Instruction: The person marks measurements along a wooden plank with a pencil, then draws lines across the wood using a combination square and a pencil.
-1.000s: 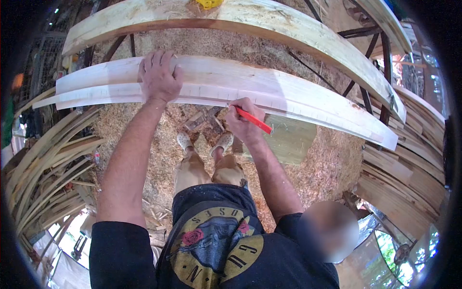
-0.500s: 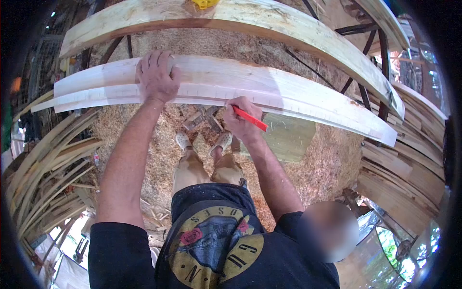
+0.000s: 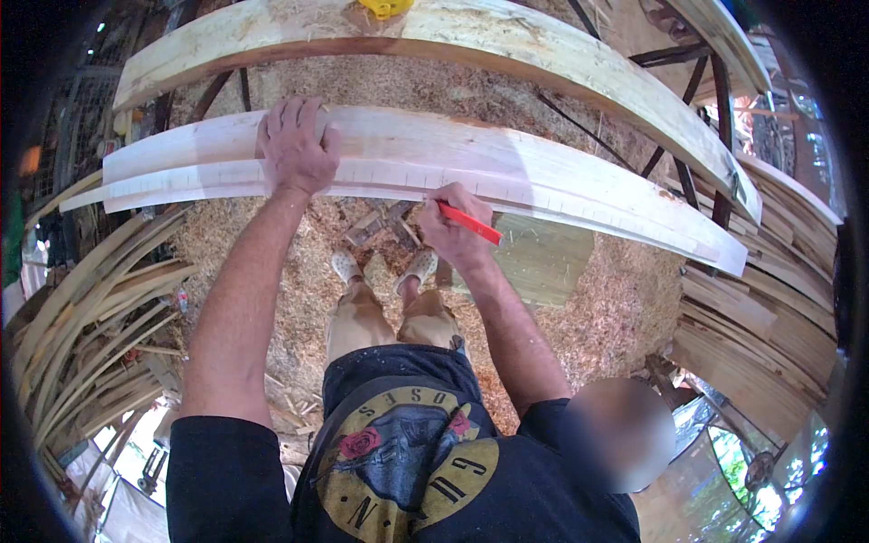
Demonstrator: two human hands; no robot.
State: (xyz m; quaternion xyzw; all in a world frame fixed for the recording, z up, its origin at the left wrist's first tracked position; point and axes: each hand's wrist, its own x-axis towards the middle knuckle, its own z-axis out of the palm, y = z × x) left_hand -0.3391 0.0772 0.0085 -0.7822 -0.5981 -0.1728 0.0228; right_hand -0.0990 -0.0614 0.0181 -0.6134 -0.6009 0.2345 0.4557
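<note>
A long pale wooden plank (image 3: 389,136) lies across in front of me. Along its near side runs a narrow pale strip (image 3: 226,172) with short dark tick marks at intervals. My left hand (image 3: 297,149) rests on the plank left of the middle, fingers a little apart and reaching to its far edge, thumb out to the side. Below the strip's near edge, my right hand (image 3: 455,224) is closed around a flat red carpenter's pencil (image 3: 472,223). The pencil's back end sticks out to the lower right; its tip is hidden by the fingers.
A second thick timber (image 3: 362,32) lies beyond the plank on dark metal supports, with a yellow object (image 3: 386,7) on it. Curved wooden strips (image 3: 81,317) are stacked left, boards (image 3: 751,353) right. Shavings cover the floor (image 3: 615,317), where a flat board (image 3: 534,258) lies.
</note>
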